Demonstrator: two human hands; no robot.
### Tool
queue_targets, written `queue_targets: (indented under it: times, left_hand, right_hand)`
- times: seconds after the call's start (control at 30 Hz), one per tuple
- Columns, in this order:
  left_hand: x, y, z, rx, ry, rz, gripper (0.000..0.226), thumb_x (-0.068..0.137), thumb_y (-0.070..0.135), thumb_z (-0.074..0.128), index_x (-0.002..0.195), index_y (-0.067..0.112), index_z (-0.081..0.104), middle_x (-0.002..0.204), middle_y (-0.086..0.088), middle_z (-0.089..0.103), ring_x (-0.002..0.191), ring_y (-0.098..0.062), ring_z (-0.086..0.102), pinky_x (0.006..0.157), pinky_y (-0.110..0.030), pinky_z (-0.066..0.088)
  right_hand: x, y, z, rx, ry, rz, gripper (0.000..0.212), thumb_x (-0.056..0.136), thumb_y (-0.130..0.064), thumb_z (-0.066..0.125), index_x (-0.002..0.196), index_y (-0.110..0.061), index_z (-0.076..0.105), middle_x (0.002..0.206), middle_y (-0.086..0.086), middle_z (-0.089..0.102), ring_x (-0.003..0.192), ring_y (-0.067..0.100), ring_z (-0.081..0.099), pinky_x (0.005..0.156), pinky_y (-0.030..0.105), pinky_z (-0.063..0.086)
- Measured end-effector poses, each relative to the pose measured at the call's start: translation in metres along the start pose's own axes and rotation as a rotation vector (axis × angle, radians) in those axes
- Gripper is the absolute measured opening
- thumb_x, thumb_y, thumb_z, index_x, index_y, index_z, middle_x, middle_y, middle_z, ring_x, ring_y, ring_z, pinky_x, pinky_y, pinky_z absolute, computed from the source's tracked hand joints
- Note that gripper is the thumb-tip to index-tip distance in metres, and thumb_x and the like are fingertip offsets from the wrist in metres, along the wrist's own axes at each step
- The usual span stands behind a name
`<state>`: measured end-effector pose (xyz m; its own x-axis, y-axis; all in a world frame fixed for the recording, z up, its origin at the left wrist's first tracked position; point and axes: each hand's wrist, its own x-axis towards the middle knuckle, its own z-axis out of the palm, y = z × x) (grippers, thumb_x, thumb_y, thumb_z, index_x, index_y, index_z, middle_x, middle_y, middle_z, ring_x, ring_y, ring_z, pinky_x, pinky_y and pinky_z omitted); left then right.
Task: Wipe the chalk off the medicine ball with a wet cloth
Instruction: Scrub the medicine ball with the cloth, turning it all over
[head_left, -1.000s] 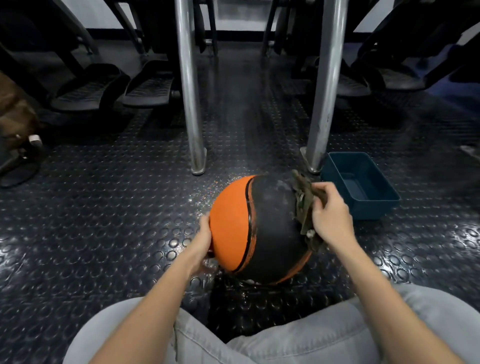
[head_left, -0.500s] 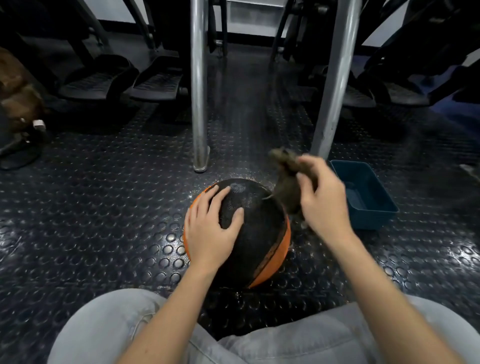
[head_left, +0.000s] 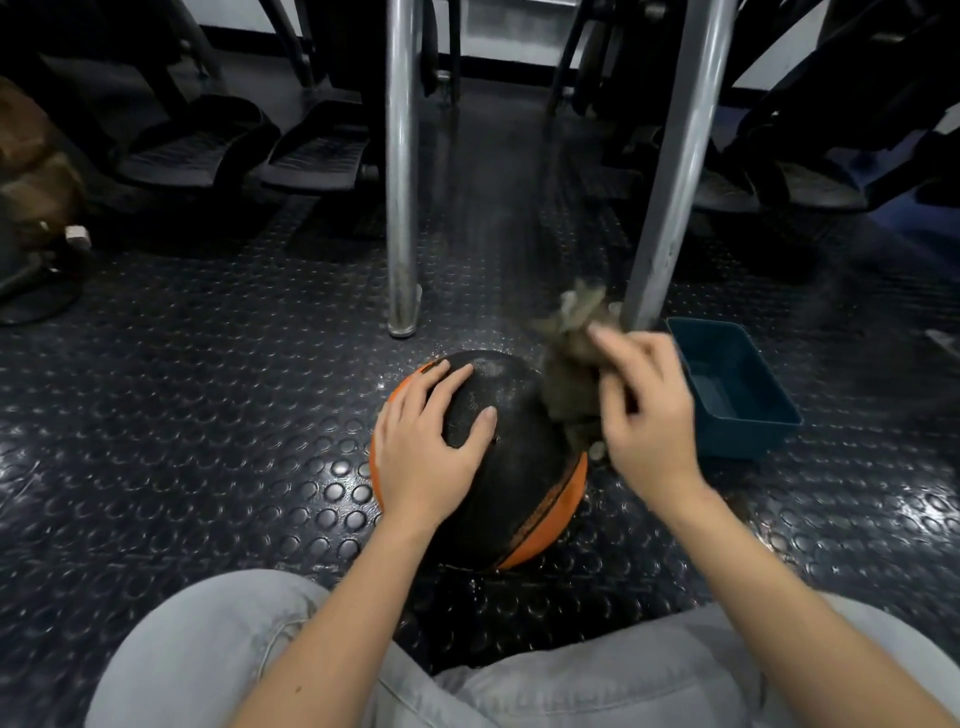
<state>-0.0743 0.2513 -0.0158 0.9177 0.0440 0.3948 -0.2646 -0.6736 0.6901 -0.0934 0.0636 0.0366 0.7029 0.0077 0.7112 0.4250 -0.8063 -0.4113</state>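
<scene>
The black and orange medicine ball (head_left: 519, 478) sits on the studded rubber floor between my knees, its black panel facing up and looking wet. My left hand (head_left: 423, 447) rests flat on the ball's upper left, fingers spread. My right hand (head_left: 647, 415) holds a crumpled grey-brown cloth (head_left: 571, 364) at the ball's upper right; the hand and cloth are motion-blurred. The cloth's lower end touches the ball's right side.
A teal plastic tub (head_left: 732, 389) stands on the floor just right of the ball. Two steel posts (head_left: 402, 171) (head_left: 670, 171) rise behind it. Black pedals and machine frames fill the back. My grey-trousered knees frame the bottom.
The ball was turned so its black panel faces up. My left hand moved from the ball's side to its top. My right hand lifted the cloth toward the upper right.
</scene>
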Motion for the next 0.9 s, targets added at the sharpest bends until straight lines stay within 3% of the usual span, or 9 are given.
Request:
queue_targets:
  times: [0.07, 0.13, 0.23, 0.3, 0.4, 0.53, 0.6, 0.73, 0.9]
  left_hand:
    - [0.001, 0.0, 0.0, -0.008, -0.018, 0.007, 0.06, 0.079, 0.066, 0.036, 0.13, 0.039, 0.052, 0.139, 0.018, 0.045, 0.133, -0.007, 0.034, 0.112, -0.033, 0.021]
    - [0.001, 0.002, 0.0, -0.015, -0.028, 0.028, 0.061, 0.08, 0.066, 0.035, 0.131, 0.038, 0.052, 0.14, 0.018, 0.045, 0.134, -0.007, 0.034, 0.113, -0.034, 0.021]
    - [0.0, 0.001, 0.0, -0.026, -0.026, 0.049, 0.059, 0.08, 0.066, 0.037, 0.13, 0.038, 0.053, 0.139, 0.017, 0.045, 0.133, -0.008, 0.035, 0.113, -0.038, 0.023]
    - [-0.001, -0.001, 0.0, -0.026, -0.019, 0.063, 0.058, 0.081, 0.065, 0.038, 0.129, 0.038, 0.054, 0.139, 0.017, 0.046, 0.132, -0.008, 0.037, 0.112, -0.037, 0.024]
    - [0.001, -0.003, -0.001, -0.027, -0.045, 0.092, 0.057, 0.081, 0.063, 0.04, 0.13, 0.038, 0.053, 0.139, 0.016, 0.046, 0.132, -0.009, 0.037, 0.112, -0.04, 0.026]
    - [0.003, 0.004, 0.002, 0.006, -0.08, 0.119, 0.06, 0.082, 0.064, 0.036, 0.133, 0.037, 0.051, 0.142, 0.013, 0.045, 0.136, -0.013, 0.035, 0.114, -0.044, 0.023]
    - [0.004, 0.004, 0.002, -0.001, -0.065, 0.125, 0.059, 0.082, 0.063, 0.037, 0.132, 0.036, 0.052, 0.141, 0.013, 0.046, 0.135, -0.014, 0.037, 0.113, -0.046, 0.025]
    - [0.001, -0.004, 0.0, -0.013, -0.066, 0.147, 0.056, 0.082, 0.061, 0.042, 0.13, 0.035, 0.055, 0.14, 0.013, 0.048, 0.132, -0.014, 0.04, 0.11, -0.047, 0.029]
    - [0.003, 0.002, 0.002, -0.037, -0.073, 0.166, 0.054, 0.083, 0.061, 0.043, 0.13, 0.037, 0.055, 0.139, 0.014, 0.048, 0.131, -0.013, 0.041, 0.11, -0.048, 0.029]
  right_hand:
    - [-0.012, 0.001, 0.01, -0.198, -0.281, -0.016, 0.042, 0.089, -0.003, 0.04, 0.126, -0.013, 0.059, 0.101, 0.011, 0.052, 0.093, 0.024, 0.05, 0.076, 0.029, 0.045]
    - [-0.004, 0.022, 0.008, -0.491, -0.501, 0.202, 0.048, 0.091, -0.002, 0.043, 0.132, -0.024, 0.053, 0.111, 0.009, 0.049, 0.104, 0.027, 0.047, 0.075, 0.033, 0.041]
    - [0.008, 0.028, -0.005, -0.377, -0.256, 0.372, 0.044, 0.093, -0.002, 0.044, 0.131, -0.022, 0.053, 0.108, 0.01, 0.048, 0.104, 0.028, 0.047, 0.071, 0.033, 0.039]
    - [0.001, 0.012, -0.006, -0.122, -0.094, 0.23, 0.04, 0.093, -0.002, 0.043, 0.127, -0.015, 0.056, 0.101, 0.009, 0.048, 0.095, 0.02, 0.047, 0.075, 0.029, 0.041]
    - [-0.015, 0.001, 0.01, -0.14, -0.218, -0.019, 0.037, 0.085, 0.0, 0.046, 0.115, -0.009, 0.065, 0.088, 0.012, 0.049, 0.082, 0.029, 0.051, 0.064, 0.034, 0.045]
    - [0.004, 0.035, 0.006, -0.592, -0.4, 0.221, 0.042, 0.086, -0.001, 0.054, 0.122, -0.021, 0.062, 0.098, 0.014, 0.047, 0.096, 0.036, 0.047, 0.065, 0.037, 0.036]
    - [0.008, 0.032, -0.002, -0.446, -0.298, 0.298, 0.045, 0.089, 0.0, 0.048, 0.127, -0.022, 0.058, 0.103, 0.014, 0.046, 0.099, 0.032, 0.045, 0.066, 0.035, 0.036]
    - [-0.012, 0.003, 0.003, -0.068, -0.248, 0.052, 0.04, 0.087, -0.002, 0.039, 0.118, -0.013, 0.063, 0.093, 0.009, 0.047, 0.089, 0.022, 0.047, 0.072, 0.029, 0.042]
    - [0.005, 0.041, 0.007, -0.424, -0.438, 0.344, 0.044, 0.091, -0.002, 0.04, 0.124, -0.025, 0.058, 0.106, 0.01, 0.047, 0.107, 0.03, 0.043, 0.077, 0.042, 0.045]
